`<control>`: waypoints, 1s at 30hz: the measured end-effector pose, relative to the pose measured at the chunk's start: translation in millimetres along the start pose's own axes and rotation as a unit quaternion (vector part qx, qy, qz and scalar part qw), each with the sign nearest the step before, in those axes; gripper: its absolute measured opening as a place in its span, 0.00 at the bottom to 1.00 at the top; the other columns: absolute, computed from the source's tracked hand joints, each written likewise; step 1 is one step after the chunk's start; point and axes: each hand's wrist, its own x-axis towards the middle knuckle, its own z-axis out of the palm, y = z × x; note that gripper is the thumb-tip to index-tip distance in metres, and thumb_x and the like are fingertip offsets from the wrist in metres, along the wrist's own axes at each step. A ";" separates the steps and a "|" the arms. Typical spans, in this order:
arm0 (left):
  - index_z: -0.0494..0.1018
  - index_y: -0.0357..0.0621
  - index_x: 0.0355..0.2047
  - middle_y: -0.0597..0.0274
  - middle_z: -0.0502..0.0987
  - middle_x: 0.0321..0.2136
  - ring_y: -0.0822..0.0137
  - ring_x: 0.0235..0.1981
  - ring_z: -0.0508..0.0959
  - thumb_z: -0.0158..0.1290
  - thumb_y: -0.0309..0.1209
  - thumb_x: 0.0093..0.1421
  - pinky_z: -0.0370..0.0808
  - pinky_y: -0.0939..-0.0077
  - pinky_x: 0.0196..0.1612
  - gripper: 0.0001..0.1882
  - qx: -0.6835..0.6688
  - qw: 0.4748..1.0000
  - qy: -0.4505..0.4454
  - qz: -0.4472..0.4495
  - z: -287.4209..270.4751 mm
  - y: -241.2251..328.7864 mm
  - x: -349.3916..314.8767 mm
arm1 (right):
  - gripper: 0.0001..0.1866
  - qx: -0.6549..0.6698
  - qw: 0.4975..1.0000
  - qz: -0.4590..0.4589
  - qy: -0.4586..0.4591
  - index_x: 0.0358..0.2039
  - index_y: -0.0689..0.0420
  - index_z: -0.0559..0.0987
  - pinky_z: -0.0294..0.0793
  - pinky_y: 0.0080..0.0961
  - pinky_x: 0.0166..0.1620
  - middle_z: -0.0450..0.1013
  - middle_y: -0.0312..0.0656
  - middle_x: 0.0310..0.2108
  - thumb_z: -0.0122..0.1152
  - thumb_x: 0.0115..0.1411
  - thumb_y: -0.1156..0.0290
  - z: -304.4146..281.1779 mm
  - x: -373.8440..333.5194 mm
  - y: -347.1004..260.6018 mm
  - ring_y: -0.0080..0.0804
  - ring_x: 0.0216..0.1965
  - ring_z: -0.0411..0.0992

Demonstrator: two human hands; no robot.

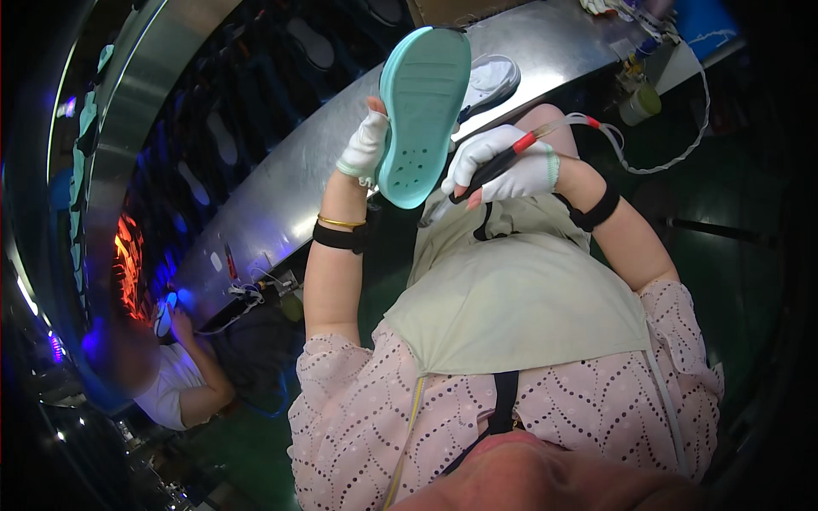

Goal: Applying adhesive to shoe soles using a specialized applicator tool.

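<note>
My left hand, in a white glove with bare fingertips, grips a teal shoe sole by its edge. The sole is held up with its broad face in view; a cluster of small holes shows at its near end, and grooves cross the far end. Just right of it, my right hand, gloved the same way, is closed around a brush with a black and red handle. A pale tube runs from the handle's back end. The brush tip points down and left, near the sole's lower end and apart from it.
A dark shoe with a white inside sits on the metal bench behind the sole. Dark soles lie along the conveyor. At lower left, a co-worker handles a light sole. The tube loops right, near a small jar.
</note>
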 end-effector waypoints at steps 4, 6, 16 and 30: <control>0.61 0.40 0.57 0.54 0.71 0.49 0.62 0.47 0.74 0.49 0.65 0.49 0.73 0.68 0.50 0.47 0.032 0.994 0.103 -0.020 5.9 3.0 0.7 | 0.07 -0.098 0.989 -0.100 0.055 0.26 0.60 0.75 0.71 0.24 0.41 0.74 0.40 0.32 0.66 0.48 0.78 -3.2 5.7 -2.6 0.29 0.35 0.72; 0.62 0.41 0.56 0.57 0.72 0.48 0.66 0.46 0.74 0.46 0.64 0.53 0.73 0.71 0.48 0.43 0.056 0.991 0.110 -0.047 3.5 3.4 2.8 | 0.07 -0.132 0.983 -0.115 0.061 0.26 0.60 0.75 0.71 0.24 0.41 0.74 0.40 0.32 0.65 0.48 0.79 -1.8 6.1 3.0 0.30 0.35 0.72; 0.68 0.42 0.50 0.60 0.75 0.39 0.71 0.37 0.76 0.43 0.62 0.57 0.75 0.76 0.39 0.36 0.129 0.970 0.181 -0.098 -6.6 3.3 9.7 | 0.06 -0.153 0.982 -0.078 0.073 0.25 0.60 0.74 0.70 0.22 0.43 0.73 0.38 0.33 0.62 0.49 0.83 -15.8 5.3 4.9 0.27 0.37 0.71; 0.63 0.44 0.55 0.49 0.75 0.42 0.50 0.38 0.78 0.38 0.63 0.57 0.75 0.55 0.47 0.38 -0.217 0.950 0.218 0.057 -27.4 9.4 -23.0 | 0.09 0.028 0.948 -0.020 0.315 0.35 0.60 0.76 0.70 0.19 0.43 0.74 0.35 0.35 0.63 0.52 0.75 -12.3 7.4 -23.1 0.20 0.38 0.71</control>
